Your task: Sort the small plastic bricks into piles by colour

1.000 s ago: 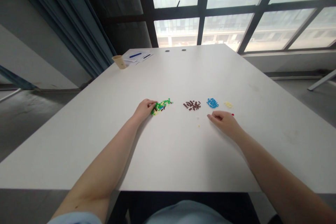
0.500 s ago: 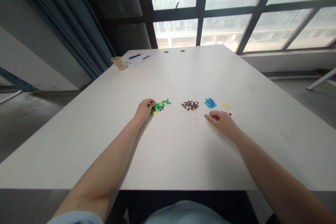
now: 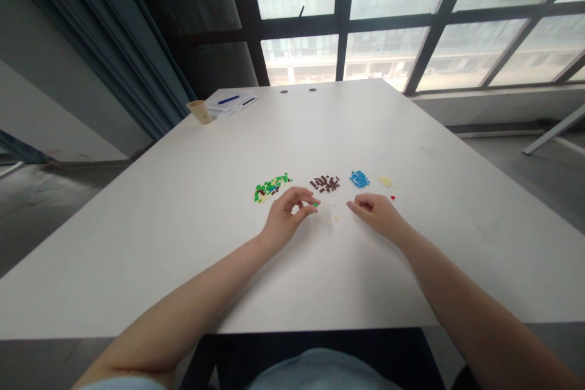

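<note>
My left hand (image 3: 289, 214) pinches a small green piece (image 3: 315, 204) between thumb and fingertips, a little in front of the heap of brown pieces (image 3: 325, 183). To its left lies a mixed heap of green, yellow, brown and blue pieces (image 3: 270, 187). My right hand (image 3: 375, 211) rests on the table with fingers curled in; whether anything is inside them is hidden. Beyond it are a heap of blue pieces (image 3: 359, 179) and a few pale yellow pieces (image 3: 386, 181). A red piece (image 3: 392, 197) sits just right of its knuckles. Between the hands lies a tiny yellow piece (image 3: 336, 219).
The white table (image 3: 183, 207) spreads out under everything. At its far left stand a paper cup (image 3: 200, 112) and some papers (image 3: 228, 103) with a blue pen (image 3: 228, 99). Two dark round discs (image 3: 312, 89) are set near the far edge, before the windows.
My left hand has moved right from the mixed heap, carrying a green piece toward the space between the hands. My right hand has stayed in nearly the same place. The view has shifted slightly.
</note>
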`<state>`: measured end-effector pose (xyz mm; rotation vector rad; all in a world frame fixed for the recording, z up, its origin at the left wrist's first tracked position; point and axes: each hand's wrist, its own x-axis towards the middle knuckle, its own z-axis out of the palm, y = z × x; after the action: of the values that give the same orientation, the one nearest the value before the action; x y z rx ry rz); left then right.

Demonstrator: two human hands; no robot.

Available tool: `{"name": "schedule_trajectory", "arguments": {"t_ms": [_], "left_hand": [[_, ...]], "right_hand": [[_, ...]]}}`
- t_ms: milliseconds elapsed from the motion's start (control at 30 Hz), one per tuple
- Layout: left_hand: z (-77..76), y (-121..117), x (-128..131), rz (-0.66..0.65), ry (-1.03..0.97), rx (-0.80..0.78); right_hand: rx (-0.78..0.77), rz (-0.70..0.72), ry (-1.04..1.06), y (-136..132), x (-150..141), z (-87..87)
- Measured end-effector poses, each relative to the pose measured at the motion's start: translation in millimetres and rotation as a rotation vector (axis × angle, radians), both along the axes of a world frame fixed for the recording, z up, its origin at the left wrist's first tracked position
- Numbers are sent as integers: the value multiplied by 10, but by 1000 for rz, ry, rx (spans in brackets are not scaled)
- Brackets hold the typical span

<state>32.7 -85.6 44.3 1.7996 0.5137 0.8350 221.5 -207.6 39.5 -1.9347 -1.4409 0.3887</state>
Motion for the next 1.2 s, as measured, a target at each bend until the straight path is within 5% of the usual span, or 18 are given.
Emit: {"name": "schedule_trajectory", "arguments": {"t_ms": [233, 467, 600, 767, 900, 1033, 1200], "left_hand": [[62, -231, -56, -67, 45, 190], [4, -271, -51, -50, 7, 147], [-66, -291, -44, -76, 13, -3], [-119, -318, -13, -231, -33, -344], [-114, -306, 19, -290, -66, -556], [-133, -278, 45, -311, -63, -576], [-161, -139, 17, -253, -22, -504]], "right_hand": [[-15, 16, -1, -2, -29, 19], [75, 91, 16, -18, -64, 60], [287, 269, 32, -70, -159, 135], [324, 473, 96, -123, -318, 164], [331, 455, 78, -115, -380, 120], [294, 423, 48, -85, -309, 128], [112, 128, -43, -123, 251, 123]]}}
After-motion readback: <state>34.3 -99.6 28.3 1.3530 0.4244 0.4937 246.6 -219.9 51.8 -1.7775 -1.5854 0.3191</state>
